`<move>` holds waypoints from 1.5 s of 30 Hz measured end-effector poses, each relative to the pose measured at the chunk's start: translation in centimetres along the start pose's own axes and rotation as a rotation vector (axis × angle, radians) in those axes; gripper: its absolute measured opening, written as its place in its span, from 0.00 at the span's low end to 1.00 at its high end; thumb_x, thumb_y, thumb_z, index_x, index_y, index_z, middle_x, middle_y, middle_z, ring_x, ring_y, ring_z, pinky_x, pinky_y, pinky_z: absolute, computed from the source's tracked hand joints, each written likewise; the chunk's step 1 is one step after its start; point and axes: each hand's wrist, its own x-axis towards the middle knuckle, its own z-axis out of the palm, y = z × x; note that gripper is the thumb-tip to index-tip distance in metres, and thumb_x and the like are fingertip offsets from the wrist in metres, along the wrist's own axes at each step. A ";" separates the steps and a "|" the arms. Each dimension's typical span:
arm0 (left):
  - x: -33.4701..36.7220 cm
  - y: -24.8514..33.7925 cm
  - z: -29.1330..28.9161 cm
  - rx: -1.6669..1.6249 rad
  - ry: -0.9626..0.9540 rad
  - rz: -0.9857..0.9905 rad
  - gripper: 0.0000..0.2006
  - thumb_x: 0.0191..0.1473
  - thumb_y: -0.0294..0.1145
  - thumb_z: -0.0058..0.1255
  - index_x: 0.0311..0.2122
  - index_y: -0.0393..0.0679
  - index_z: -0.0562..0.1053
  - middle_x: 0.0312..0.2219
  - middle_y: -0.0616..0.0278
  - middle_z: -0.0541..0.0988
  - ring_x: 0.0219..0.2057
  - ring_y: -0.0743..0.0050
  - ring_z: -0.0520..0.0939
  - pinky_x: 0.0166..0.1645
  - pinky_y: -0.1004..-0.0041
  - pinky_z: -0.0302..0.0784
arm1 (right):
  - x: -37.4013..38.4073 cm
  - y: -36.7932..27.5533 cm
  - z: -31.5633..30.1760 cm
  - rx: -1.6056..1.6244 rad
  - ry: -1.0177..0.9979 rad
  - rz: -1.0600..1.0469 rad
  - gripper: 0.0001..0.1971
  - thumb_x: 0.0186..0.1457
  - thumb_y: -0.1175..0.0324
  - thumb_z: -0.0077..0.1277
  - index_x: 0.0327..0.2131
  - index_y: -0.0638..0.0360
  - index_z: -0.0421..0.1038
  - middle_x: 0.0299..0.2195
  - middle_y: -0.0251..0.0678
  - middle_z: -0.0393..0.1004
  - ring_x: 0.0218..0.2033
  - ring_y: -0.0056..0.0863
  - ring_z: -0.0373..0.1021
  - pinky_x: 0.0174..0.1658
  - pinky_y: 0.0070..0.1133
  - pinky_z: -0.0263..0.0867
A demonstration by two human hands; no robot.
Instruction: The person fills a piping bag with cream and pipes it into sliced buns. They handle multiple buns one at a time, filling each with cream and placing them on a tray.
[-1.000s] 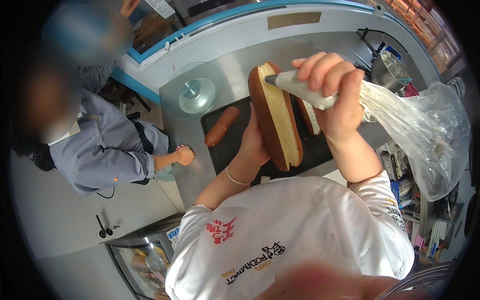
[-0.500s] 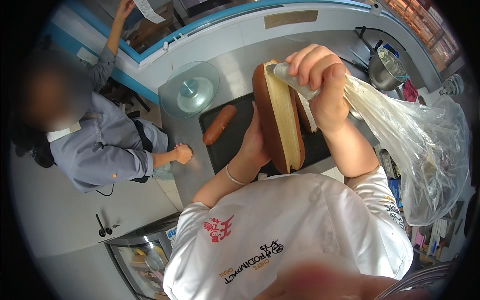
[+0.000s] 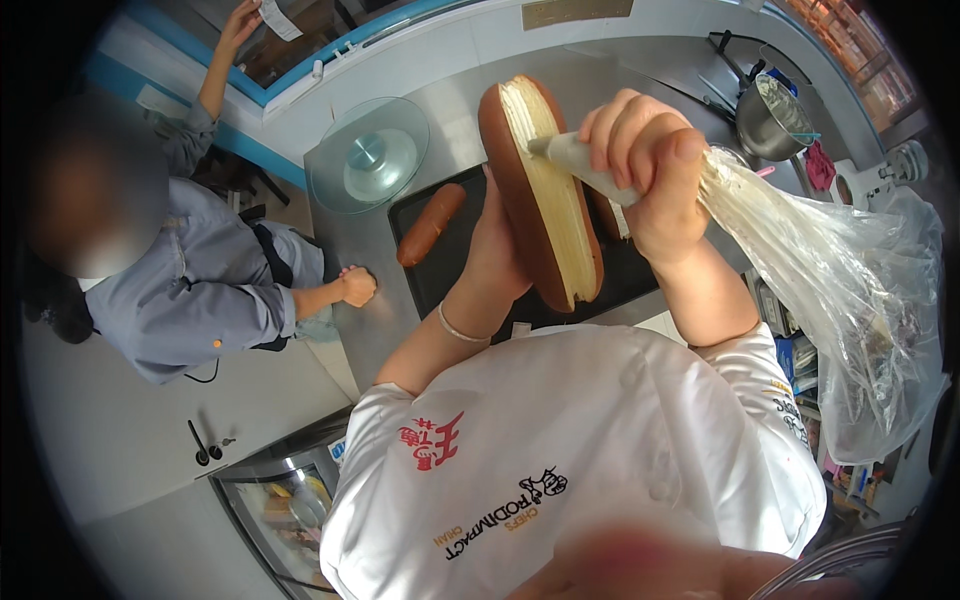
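Observation:
A long brown bun [image 3: 524, 205], slit lengthwise with its pale inside facing up, is held over the dark baking tray [image 3: 468, 222]. My left hand [image 3: 495, 245] is closed round its left side, with most fingers hidden beneath. Whipped cream [image 3: 520, 103] lies in the far end of the slit. My right hand [image 3: 650, 170] squeezes a clear plastic piping bag [image 3: 805, 280], its nozzle [image 3: 560, 152] pointing into the slit at the cream. The full bag trails right over my forearm. On the tray lies a brown bun [image 3: 432, 225]; another filled bun [image 3: 612, 215] is partly hidden behind the held one.
A round glass cake stand [image 3: 372, 160] stands left of the tray on the steel counter. At the far right are a metal mixing bowl [image 3: 772, 122] and a red cloth [image 3: 820, 168]. A co-worker [image 3: 215, 260] stands at the left, one hand raised with a paper slip [image 3: 280, 18].
The nozzle has moved from the bun's far end toward me along the slit, leaving cream behind it. The held bun has shifted slightly up and left in view.

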 end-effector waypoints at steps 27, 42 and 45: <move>1.7 3.6 -1.0 -0.126 0.064 0.121 0.28 0.63 0.59 0.28 0.50 0.45 0.67 0.42 0.61 0.75 0.44 0.66 0.76 0.51 0.63 0.74 | -4.0 -2.0 0.4 -0.170 -0.095 -0.040 0.25 0.66 0.55 0.33 0.16 0.57 0.55 0.12 0.29 0.58 0.14 0.27 0.57 0.20 0.23 0.59; 2.2 3.2 -0.9 -0.312 0.001 0.044 0.26 0.63 0.57 0.31 0.51 0.47 0.67 0.44 0.62 0.75 0.46 0.65 0.75 0.53 0.60 0.73 | -3.1 -1.4 -0.7 -0.112 -0.022 -0.036 0.20 0.61 0.66 0.44 0.17 0.66 0.61 0.14 0.36 0.57 0.15 0.30 0.53 0.18 0.24 0.48; 2.2 3.1 -1.0 -0.289 0.027 0.046 0.26 0.63 0.57 0.31 0.52 0.47 0.67 0.45 0.62 0.75 0.46 0.64 0.76 0.52 0.61 0.73 | -3.1 -2.0 -0.5 -0.202 -0.062 -0.012 0.25 0.66 0.56 0.34 0.16 0.57 0.54 0.12 0.29 0.56 0.14 0.27 0.55 0.20 0.23 0.55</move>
